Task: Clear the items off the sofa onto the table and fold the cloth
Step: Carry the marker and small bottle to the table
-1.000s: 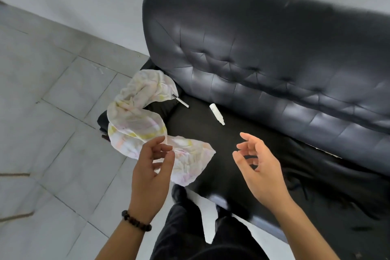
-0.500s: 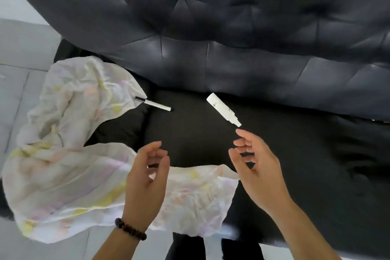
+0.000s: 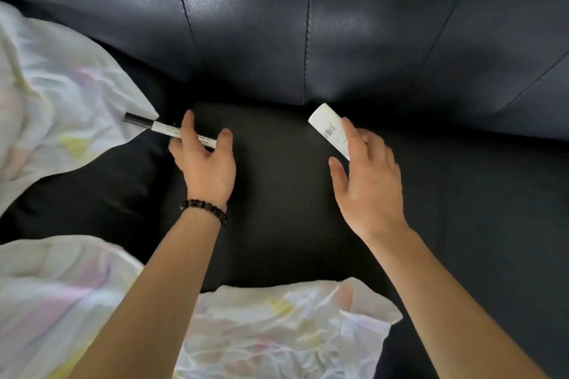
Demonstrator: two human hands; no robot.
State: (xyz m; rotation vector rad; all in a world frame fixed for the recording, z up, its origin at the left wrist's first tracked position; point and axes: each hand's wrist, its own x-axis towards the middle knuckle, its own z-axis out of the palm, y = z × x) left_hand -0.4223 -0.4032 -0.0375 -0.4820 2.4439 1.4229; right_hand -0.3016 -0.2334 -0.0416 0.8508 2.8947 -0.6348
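a: the left hand is spread wide over the pen, with the forefinger laid across the barrel and the thumb just past its right end. nothing is curled round it yet.
b: and the right hand?
a: wide too, fingers fairly straight, set against the white tube. the tube's lower end runs under them. i cannot tell if they touch it.
b: how will those two handle?
a: both look light and stiff. the pen is thin and smooth and will likely roll on the leather seat of the sofa, so pinch it mid-barrel. the tube is fatter, so wrap it round the middle.
b: the cloth?
a: soft, thin, crumpled. one part lies at the left against the pen's black cap, another along the seat's front edge. i'd take it by its corners.
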